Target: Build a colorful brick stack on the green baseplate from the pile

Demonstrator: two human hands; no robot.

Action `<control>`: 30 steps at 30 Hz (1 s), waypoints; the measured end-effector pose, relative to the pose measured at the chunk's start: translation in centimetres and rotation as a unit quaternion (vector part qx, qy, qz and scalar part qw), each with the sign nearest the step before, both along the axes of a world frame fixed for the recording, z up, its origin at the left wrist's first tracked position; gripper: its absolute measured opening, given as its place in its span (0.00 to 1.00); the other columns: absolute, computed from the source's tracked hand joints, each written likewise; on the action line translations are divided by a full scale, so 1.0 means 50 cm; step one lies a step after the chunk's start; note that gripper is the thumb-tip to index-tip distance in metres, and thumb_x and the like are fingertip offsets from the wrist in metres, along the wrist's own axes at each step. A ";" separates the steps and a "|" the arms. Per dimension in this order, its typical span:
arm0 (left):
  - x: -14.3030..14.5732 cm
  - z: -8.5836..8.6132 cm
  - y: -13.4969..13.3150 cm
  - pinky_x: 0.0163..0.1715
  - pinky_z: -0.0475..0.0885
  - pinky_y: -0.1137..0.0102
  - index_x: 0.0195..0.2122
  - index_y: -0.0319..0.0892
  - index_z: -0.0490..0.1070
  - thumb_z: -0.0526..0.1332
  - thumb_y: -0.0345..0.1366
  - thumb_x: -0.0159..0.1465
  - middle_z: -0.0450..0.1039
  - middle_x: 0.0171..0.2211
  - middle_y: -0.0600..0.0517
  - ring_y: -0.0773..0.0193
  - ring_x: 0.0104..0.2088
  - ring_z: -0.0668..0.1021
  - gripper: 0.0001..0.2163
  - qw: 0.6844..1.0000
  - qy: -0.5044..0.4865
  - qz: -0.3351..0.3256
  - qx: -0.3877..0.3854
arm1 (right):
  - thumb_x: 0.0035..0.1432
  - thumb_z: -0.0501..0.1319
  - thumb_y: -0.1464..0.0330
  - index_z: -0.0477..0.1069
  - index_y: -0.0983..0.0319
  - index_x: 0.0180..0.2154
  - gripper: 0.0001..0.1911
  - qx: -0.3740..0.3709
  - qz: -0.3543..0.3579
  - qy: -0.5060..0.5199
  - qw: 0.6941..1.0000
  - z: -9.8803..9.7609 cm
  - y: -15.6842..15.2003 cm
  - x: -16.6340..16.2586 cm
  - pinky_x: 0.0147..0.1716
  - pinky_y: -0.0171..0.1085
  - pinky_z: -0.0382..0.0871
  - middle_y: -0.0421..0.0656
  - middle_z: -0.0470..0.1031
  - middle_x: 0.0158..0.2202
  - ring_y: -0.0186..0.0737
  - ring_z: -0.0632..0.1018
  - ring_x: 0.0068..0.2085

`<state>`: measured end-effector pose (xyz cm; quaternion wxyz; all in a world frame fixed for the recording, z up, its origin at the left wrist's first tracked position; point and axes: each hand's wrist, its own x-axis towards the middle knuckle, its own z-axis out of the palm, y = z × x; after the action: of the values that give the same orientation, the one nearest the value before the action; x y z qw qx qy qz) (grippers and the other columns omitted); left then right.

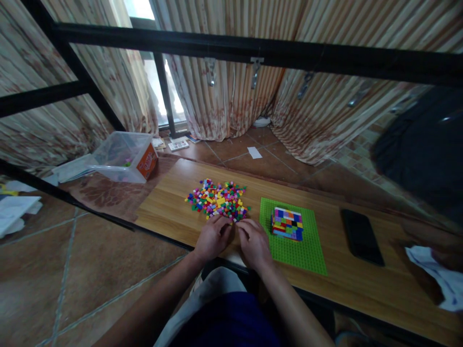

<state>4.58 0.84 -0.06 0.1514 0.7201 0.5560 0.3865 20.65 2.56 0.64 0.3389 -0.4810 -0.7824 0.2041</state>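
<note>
My left hand [213, 237] is at the near edge of a loose pile of small coloured building bricks [217, 200], its fingers curled and pinched together. Close beside it, my right hand [253, 242] is closed in a similar pinch, fingertips almost meeting those of the left. Whatever lies between the fingers is too small and too covered to name. To the right of my right hand lies a green studded baseplate [300, 258]. On its upper part stands a block-shaped build of multicoloured bricks [287, 224], with neither hand touching it.
The wooden table [162, 212] carries a black phone [361, 236] and a crumpled white cloth or paper [436, 274] at right. Beyond its left end, a clear plastic bin [121, 156] with an orange label sits on the floor. A black metal rail [231, 46] crosses above.
</note>
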 end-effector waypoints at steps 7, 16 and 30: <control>-0.001 0.004 -0.001 0.39 0.73 0.66 0.41 0.44 0.72 0.58 0.27 0.63 0.74 0.37 0.49 0.61 0.39 0.76 0.08 1.000 -0.003 -0.003 -0.005 | 0.63 0.51 0.71 0.76 0.60 0.43 0.15 0.044 -0.064 -0.006 0.997 0.007 0.047 0.012 0.47 0.43 0.67 0.47 0.76 0.40 0.44 0.74 0.45; -0.001 0.000 -0.002 0.37 0.72 0.66 0.40 0.44 0.71 0.59 0.28 0.61 0.74 0.36 0.49 0.60 0.37 0.76 0.07 1.000 0.005 -0.007 0.007 | 0.62 0.53 0.70 0.77 0.60 0.36 0.13 0.031 -0.039 -0.041 0.998 -0.010 0.054 0.006 0.43 0.40 0.67 0.46 0.75 0.36 0.42 0.74 0.40; 0.004 -0.002 -0.002 0.39 0.73 0.66 0.39 0.43 0.71 0.55 0.25 0.63 0.74 0.36 0.48 0.60 0.38 0.76 0.09 0.999 0.002 0.043 0.024 | 0.63 0.50 0.70 0.76 0.60 0.39 0.15 0.032 -0.063 0.001 0.997 -0.006 0.045 0.021 0.45 0.41 0.68 0.47 0.77 0.38 0.42 0.75 0.41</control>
<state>4.79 0.76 -0.14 0.1158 0.7001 0.5771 0.4043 21.68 4.78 0.31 0.3673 -0.5181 -0.7561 0.1579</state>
